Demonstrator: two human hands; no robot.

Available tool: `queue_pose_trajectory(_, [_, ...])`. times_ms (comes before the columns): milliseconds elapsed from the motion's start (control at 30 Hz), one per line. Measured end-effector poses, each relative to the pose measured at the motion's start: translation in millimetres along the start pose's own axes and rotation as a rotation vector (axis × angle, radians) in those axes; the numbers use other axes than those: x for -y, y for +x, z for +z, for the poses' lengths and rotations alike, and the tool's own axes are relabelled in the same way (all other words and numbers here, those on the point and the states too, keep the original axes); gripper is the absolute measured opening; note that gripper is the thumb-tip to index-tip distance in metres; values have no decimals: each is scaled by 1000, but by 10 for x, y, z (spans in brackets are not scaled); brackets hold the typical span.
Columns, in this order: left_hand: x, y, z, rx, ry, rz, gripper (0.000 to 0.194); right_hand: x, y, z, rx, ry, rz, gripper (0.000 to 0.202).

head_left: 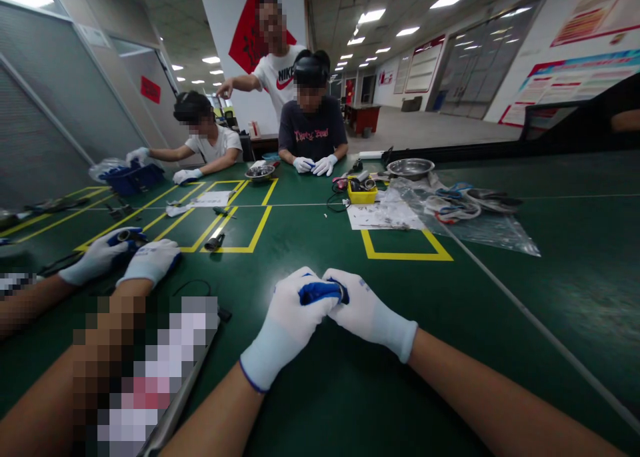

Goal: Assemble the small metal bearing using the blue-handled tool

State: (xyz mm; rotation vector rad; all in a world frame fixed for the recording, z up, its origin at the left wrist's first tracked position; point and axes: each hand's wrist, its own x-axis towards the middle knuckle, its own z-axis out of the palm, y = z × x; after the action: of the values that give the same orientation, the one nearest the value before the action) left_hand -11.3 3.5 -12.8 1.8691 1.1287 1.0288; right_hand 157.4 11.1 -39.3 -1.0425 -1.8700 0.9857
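My left hand (293, 324), in a white glove with a blue palm, is closed in front of me over the green table (400, 390). Against its fingertips presses my right hand (367, 310), gloved the same way and also closed. A small dark bit shows between the two hands, but the fingers hide most of it and I cannot tell what it is. Both hands are held close together near the middle of the view.
At my left, a co-worker's gloved hands (150, 260) hold a dark part. A dark cylindrical part (214, 242) lies by yellow tape. Farther back are a yellow bin (363, 196), a metal bowl (411, 168), a plastic bag (505, 234) and a blue crate (135, 179). Several people are across the table.
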Motion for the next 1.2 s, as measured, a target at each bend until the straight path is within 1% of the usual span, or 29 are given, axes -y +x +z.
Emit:
queue_pose_trajectory(133, [-6, 9, 15, 21, -74, -48, 10, -16, -3, 13, 4, -29, -7, 13])
queue_pose_trajectory(233, [-2, 16, 12, 27, -63, -95, 12, -17, -3, 20, -9, -64, -16, 12])
queue_pose_trajectory(300, [-5, 17, 6, 30, 18, -87, 13, -3, -1, 24, -14, -77, -4, 12])
queue_pose_trajectory(433, [-40, 17, -4, 47, 231, -19, 13, 46, 2, 25, -8, -70, 23, 10])
queue_pose_trajectory(567, [-89, 19, -3, 62, 324, -50, 15, 64, 5, 21, -19, -66, 20, 10])
queue_pose_trajectory(700, [-82, 21, -5, 77, 328, -11, 15, 33, 7, 22, -38, -72, 18, 12])
queue_pose_trajectory(833, [-35, 23, -15, 57, 241, 33, 14, 8, 3, 19, -62, -51, 16, 16])
queue_pose_trajectory(933, [-25, 25, -18, 60, 201, 43, 15, 8, -2, 12, -54, -40, 41, 13])
queue_pose_trajectory(1033, [-38, 27, -9, 58, 191, 28, 15, 8, -2, 7, -53, -43, 49, 12])
queue_pose_trajectory(1200, [-57, 27, 17, 17, 186, -19, 13, 0, 0, 8, -56, -35, 31, 11])
